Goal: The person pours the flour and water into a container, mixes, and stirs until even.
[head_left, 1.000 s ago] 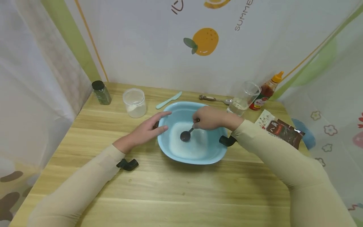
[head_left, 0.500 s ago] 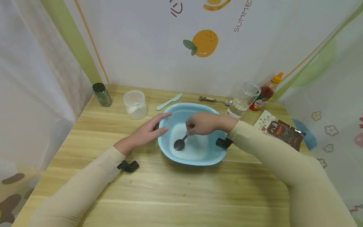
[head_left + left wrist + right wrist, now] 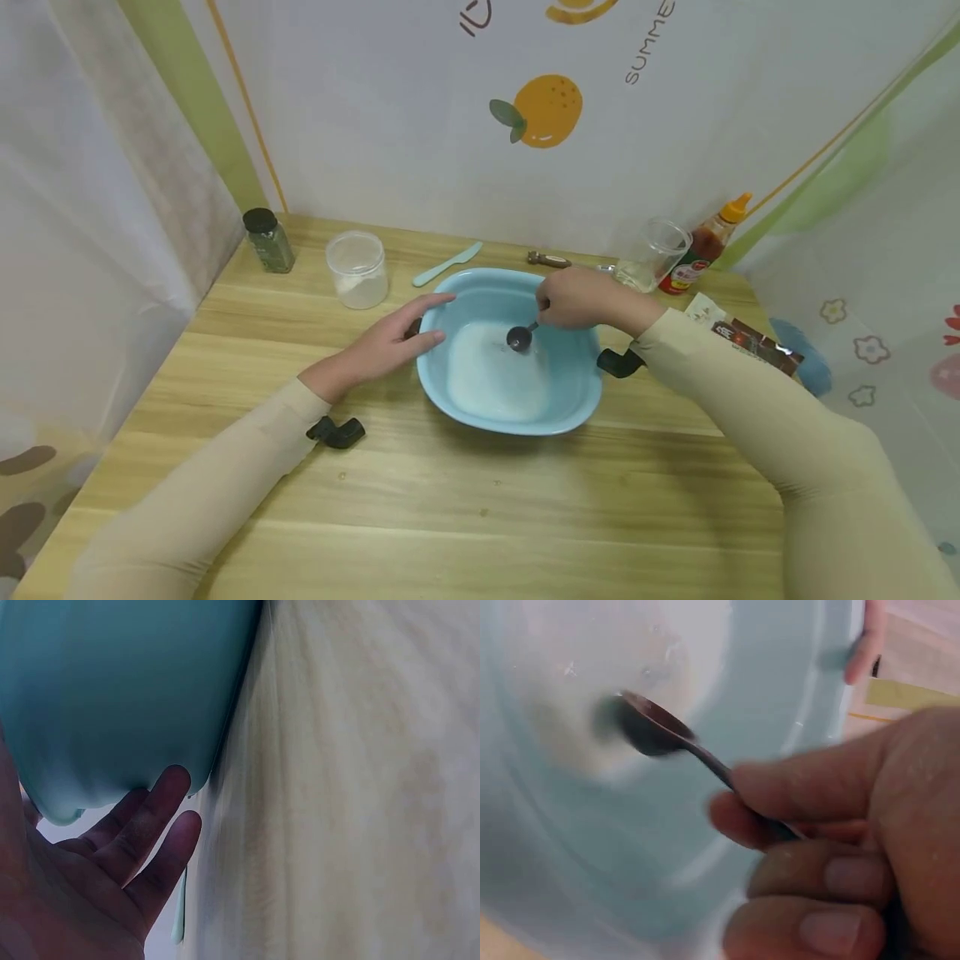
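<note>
A light blue basin (image 3: 517, 425) stands on the wooden table with a whitish, wet-looking mixture (image 3: 495, 375) on its bottom. My left hand (image 3: 386, 342) rests on the basin's left side, thumb and index finger over the rim. In the left wrist view its other fingers (image 3: 161, 806) lie spread and nearly straight along the outer wall. My right hand (image 3: 576, 298) holds a dark round-bowled spoon (image 3: 519, 338) by its handle, inside the basin near the right back. The right wrist view shows thumb and fingers pinching that handle, the spoon's bowl (image 3: 649, 727) blurred over the mixture.
Behind the basin lie a mint knife (image 3: 447, 265) and a metal spoon (image 3: 551, 260). At the left are a tub of white powder (image 3: 356, 271) and a green spice jar (image 3: 268, 242). A clear cup (image 3: 652, 254), sauce bottle (image 3: 705, 246) and brown packet (image 3: 757, 343) are at the right.
The spoon in my right hand first moved left and toward me, then right and away to the basin's right back. The left hand has stayed on the rim.
</note>
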Demonstrator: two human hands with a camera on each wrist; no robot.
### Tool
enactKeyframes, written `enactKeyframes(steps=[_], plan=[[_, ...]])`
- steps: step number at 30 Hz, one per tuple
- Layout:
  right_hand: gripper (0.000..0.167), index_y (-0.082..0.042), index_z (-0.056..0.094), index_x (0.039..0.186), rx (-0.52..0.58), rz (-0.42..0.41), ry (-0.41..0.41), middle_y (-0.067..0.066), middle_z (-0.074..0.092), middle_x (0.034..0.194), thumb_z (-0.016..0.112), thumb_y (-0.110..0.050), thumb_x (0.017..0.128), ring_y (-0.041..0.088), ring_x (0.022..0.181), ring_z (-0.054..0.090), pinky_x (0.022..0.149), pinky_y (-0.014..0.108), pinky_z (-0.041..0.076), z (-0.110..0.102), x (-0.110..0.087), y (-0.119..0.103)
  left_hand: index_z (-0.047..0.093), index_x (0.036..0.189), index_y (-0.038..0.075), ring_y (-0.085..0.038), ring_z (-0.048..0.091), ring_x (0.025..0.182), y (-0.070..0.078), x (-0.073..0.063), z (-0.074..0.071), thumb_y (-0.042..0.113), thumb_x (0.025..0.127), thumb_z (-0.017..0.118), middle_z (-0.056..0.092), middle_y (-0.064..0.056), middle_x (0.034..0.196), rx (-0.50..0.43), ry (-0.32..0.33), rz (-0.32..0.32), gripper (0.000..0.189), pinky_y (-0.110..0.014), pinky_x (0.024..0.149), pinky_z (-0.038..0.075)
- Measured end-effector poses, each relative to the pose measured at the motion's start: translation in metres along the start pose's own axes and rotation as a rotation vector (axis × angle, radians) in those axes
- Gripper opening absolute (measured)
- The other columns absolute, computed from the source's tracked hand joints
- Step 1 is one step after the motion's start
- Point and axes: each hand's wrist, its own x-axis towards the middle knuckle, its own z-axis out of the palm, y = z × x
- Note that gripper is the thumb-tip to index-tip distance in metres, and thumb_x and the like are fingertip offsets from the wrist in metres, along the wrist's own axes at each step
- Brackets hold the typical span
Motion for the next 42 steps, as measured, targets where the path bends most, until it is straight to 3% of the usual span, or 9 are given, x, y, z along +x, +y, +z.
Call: enactKeyframes(steps=[5,8,13,17,20,22,27,34,42], plan=[[0.022,-0.011,0.078,0.092,0.059,-0.09,-0.11,-0.002,0.065,0.079,0.069,-0.025,0.106,0.016,0.072,0.054,0.066,0.033,0.045,0.001,-0.004,-0.006,0.04,0.172,0.014,-0.029,0.073,0.115,-0.001,-0.001,-0.002,0.02,0.115,0.061,0.067,-0.019,0.142,0.02,0.006,-0.009,0.061,-0.04,0.094,0.065],[0.025,-0.01,0.078,0.093,0.107,-0.116,-0.073,-0.001,0.066,0.081,0.069,-0.027,0.108,0.016,0.073,0.056,0.067,0.034,0.047,0.006,0.001,-0.012,0.04,0.172,0.013,-0.03,0.072,0.116,0.0,-0.001,-0.002,0.02,0.115,0.061,0.065,-0.02,0.145,0.018,0.009,-0.009,0.061,-0.041,0.095,0.065],[0.024,-0.009,0.078,0.093,0.106,-0.031,0.016,0.001,0.068,0.082,0.066,-0.023,0.108,0.018,0.071,0.058,0.065,0.034,0.048,0.007,0.006,-0.003,0.039,0.172,0.011,-0.032,0.073,0.115,-0.002,-0.001,-0.001,0.019,0.115,0.06,0.065,-0.023,0.144,-0.013,0.0,-0.006,0.062,-0.04,0.093,0.066],[0.022,-0.011,0.078,0.089,0.058,-0.015,-0.028,0.0,0.067,0.079,0.067,-0.021,0.106,0.018,0.07,0.056,0.064,0.034,0.046,0.002,-0.003,-0.001,0.04,0.172,0.014,-0.029,0.073,0.113,-0.001,-0.001,-0.001,0.02,0.115,0.06,0.066,-0.02,0.142,0.006,0.002,-0.015,0.061,-0.041,0.093,0.065],[0.022,-0.012,0.077,0.09,0.064,-0.062,-0.062,-0.001,0.066,0.079,0.068,-0.024,0.106,0.017,0.072,0.056,0.066,0.034,0.046,0.003,-0.007,-0.009,0.041,0.172,0.014,-0.028,0.072,0.112,0.001,-0.002,-0.002,0.021,0.115,0.061,0.066,-0.019,0.143,0.023,0.013,-0.018,0.061,-0.041,0.095,0.064],[0.021,-0.014,0.077,0.091,0.068,-0.1,-0.04,-0.002,0.066,0.08,0.068,-0.025,0.107,0.017,0.072,0.057,0.066,0.035,0.048,0.006,-0.009,-0.015,0.041,0.171,0.014,-0.028,0.072,0.114,0.002,-0.003,-0.003,0.02,0.114,0.061,0.065,-0.018,0.146,0.025,0.017,-0.017,0.061,-0.042,0.096,0.064],[0.02,-0.019,0.073,0.09,-0.016,-0.167,0.16,-0.006,0.066,0.078,0.071,-0.027,0.108,0.015,0.069,0.059,0.06,0.036,0.049,0.017,-0.014,-0.021,0.04,0.172,0.013,-0.029,0.072,0.116,0.001,-0.003,-0.002,0.02,0.114,0.061,0.063,-0.019,0.148,0.02,0.007,-0.014,0.062,-0.041,0.096,0.064],[0.025,-0.018,0.063,0.086,-0.205,-0.205,0.422,-0.007,0.049,0.063,0.073,-0.024,0.108,0.015,0.053,0.046,0.046,0.033,0.031,0.031,-0.03,-0.006,0.04,0.172,0.013,-0.025,0.071,0.109,0.002,-0.003,-0.002,0.021,0.115,0.061,0.068,-0.018,0.138,0.042,0.016,-0.018,0.062,-0.038,0.093,0.063],[0.015,-0.011,0.072,0.094,-0.262,-0.357,0.706,0.001,0.07,0.078,0.086,-0.014,0.096,0.017,0.055,0.053,0.044,0.031,0.034,0.052,-0.048,0.02,0.039,0.172,0.01,-0.033,0.071,0.122,0.003,-0.001,-0.002,0.018,0.115,0.06,0.062,-0.022,0.15,-0.009,-0.008,-0.011,0.062,-0.041,0.097,0.064]])
